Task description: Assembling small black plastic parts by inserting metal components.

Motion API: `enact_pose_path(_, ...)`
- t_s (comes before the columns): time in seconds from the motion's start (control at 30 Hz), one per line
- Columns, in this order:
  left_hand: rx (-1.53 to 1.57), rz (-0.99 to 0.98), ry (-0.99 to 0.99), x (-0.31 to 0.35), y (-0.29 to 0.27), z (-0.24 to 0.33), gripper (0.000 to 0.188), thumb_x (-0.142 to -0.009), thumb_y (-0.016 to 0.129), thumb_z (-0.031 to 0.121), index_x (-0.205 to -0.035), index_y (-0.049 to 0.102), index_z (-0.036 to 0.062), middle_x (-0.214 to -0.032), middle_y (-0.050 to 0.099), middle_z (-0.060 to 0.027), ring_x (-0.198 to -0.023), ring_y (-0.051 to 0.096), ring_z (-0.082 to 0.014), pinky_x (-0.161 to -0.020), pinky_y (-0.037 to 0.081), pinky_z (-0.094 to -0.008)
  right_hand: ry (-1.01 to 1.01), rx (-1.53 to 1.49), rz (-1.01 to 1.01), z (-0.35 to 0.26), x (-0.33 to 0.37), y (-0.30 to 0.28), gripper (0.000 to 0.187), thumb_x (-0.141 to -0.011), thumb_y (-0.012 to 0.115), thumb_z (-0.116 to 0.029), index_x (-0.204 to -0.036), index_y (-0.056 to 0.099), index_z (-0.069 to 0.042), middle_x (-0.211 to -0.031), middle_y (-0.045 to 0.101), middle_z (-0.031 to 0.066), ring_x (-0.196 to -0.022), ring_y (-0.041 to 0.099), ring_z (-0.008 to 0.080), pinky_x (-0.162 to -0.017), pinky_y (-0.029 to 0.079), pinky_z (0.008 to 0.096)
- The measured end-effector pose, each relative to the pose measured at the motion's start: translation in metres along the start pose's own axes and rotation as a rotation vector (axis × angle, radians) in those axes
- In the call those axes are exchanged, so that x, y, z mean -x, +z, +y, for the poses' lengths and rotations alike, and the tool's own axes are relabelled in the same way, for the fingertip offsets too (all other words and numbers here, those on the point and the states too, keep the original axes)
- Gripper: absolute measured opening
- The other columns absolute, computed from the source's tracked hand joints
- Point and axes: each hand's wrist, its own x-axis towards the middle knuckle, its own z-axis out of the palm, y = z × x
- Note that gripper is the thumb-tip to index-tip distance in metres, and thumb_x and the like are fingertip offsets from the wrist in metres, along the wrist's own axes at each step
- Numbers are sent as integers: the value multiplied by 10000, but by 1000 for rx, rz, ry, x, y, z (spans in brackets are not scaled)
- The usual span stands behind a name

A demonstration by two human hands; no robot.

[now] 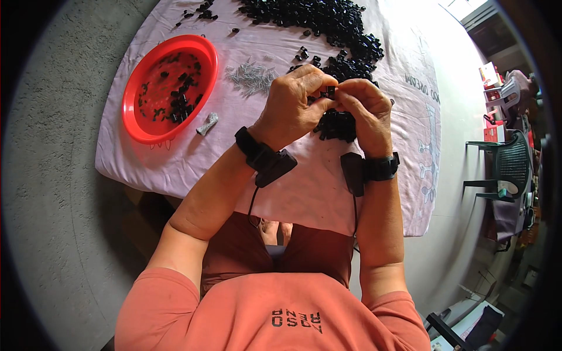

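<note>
Both hands meet above the cloth-covered table, fingertips pinched around one small black plastic part (331, 92). My left hand (295, 105) grips it from the left with thumb and forefinger. From the other side, my right hand (369, 111) closes thumb and fingers on the same piece; its fine detail is too small to make out. Just below the hands lies a cluster of black parts (338, 127), part of a larger black heap (310, 16) stretching to the far edge. Left of my left hand, a patch of thin clear-grey pins (253, 79) is scattered on the cloth.
A red round basin (132, 120) with black parts inside stands at the left. Near it lies a small grey wrapped bundle (208, 123). The pale printed cloth (404, 199) covers the table. A green chair (509, 169) stands on the floor at right.
</note>
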Motion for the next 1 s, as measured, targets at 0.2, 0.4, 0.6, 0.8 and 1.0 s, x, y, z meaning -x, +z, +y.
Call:
enact_pose_path(0.2, 51, -1, 11, 0, -2, -1, 275, -752, 777, -9, -1015, 702, 17, -966, 685, -83, -817, 679, -157, -728, 560, -265, 45, -77, -11, -5, 2, 5, 172, -890, 699, -29, -1055, 672, 13, -945, 720, 72, -820, 676, 100, -735, 561, 229)
enact_pose_path(0.4, -6, -18, 46, 0, -4, 2, 266, -765, 745, -25, -1024, 699, 14, -951, 683, -96, -808, 680, -174, -725, 555, -273, 16, -64, -75, -4, 1, 5, 275, -876, 707, -6, -1146, 664, 20, -990, 725, 105, -858, 682, 114, -781, 569, 246)
enact_pose_path(0.6, -33, 15, 99, -1, -3, 2, 270, -755, 725, -48, -1016, 697, 12, -936, 678, -87, -802, 676, -183, -729, 555, -280, -37, -56, -65, 2, 2, 5, 330, -862, 709, 23, -1187, 650, 29, -1009, 722, 105, -888, 679, 116, -807, 568, 253)
enact_pose_path(0.8, 28, 96, -32, -3, 0, -4, 220, -806, 718, -9, -1020, 677, 20, -873, 660, -61, -757, 657, -153, -689, 540, -261, -22, -86, 50, -9, -1, 2, 285, -928, 653, -73, -1201, 647, 6, -978, 724, 105, -861, 696, 139, -769, 560, 251)
enact_pose_path(1.0, 461, 53, -479, -5, -7, -5, 149, -893, 646, 38, -1025, 626, -27, -848, 627, -33, -661, 586, -71, -607, 495, -225, -59, 99, 227, -1, -3, -14, 209, -960, 628, -125, -1137, 674, -23, -937, 725, 90, -777, 698, 128, -679, 536, 226)
